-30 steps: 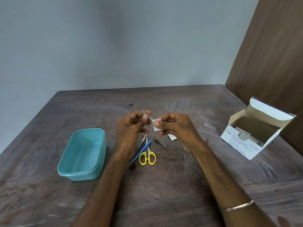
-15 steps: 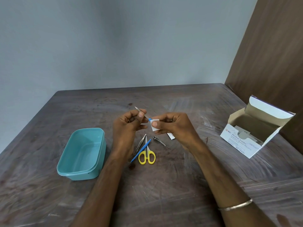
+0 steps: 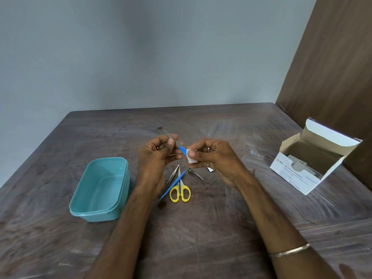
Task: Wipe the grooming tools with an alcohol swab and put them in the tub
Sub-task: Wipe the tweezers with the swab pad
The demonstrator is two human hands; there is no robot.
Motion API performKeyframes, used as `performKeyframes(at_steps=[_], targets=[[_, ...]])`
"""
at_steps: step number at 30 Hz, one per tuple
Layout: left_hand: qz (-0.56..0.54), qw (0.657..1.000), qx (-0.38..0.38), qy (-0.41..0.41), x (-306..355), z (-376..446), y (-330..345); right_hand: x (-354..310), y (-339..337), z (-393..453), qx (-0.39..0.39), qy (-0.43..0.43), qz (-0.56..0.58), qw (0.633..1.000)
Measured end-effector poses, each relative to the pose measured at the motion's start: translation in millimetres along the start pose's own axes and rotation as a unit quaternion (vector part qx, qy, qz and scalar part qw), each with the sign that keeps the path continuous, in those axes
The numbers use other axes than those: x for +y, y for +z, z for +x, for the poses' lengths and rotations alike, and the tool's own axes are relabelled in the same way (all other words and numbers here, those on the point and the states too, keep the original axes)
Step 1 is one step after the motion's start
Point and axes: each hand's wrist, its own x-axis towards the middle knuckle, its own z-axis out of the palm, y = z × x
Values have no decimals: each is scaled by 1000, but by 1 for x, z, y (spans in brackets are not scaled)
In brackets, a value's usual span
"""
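You are looking down at a dark, scuffed wooden tabletop (image 3: 201, 228). At your near left sits a teal tub (image 3: 100, 190). In the middle lie tweezers (image 3: 172, 176), a blue-handled tool (image 3: 173, 185), yellow-handled scissors (image 3: 180, 193) and nail clippers (image 3: 194, 173), close together. At the far right stands an open alcohol swab box (image 3: 306, 168).

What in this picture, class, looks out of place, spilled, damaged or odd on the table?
Nothing is spilled or broken. The one stray item is a small torn wrapper lying loose on the table beside the right hand, away from the open swab box. The tub sits upright.
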Motion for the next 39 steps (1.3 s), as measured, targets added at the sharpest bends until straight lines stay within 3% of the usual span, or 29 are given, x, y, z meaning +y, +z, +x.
performKeyframes(at_steps=[7,15,24,31,36,39], targets=[[33,999,-39,14,-3,-1,1,2,5,1,-11,28,57,998],[-87,996,-1,-21,4,-3,0,-1,5,-1,-8,38,153,987],[-196,975,-13,-103,14,-11,11,6,11,5,81,-66,214,971],[-66,990,-66,-109,10,-16,14,8,14,6,147,-92,222,959],[138,987,-80,-31,14,-19,11,12,15,5,134,-83,157,975],[204,977,-66,-7,18,-23,11,11,16,3,125,-82,118,982]])
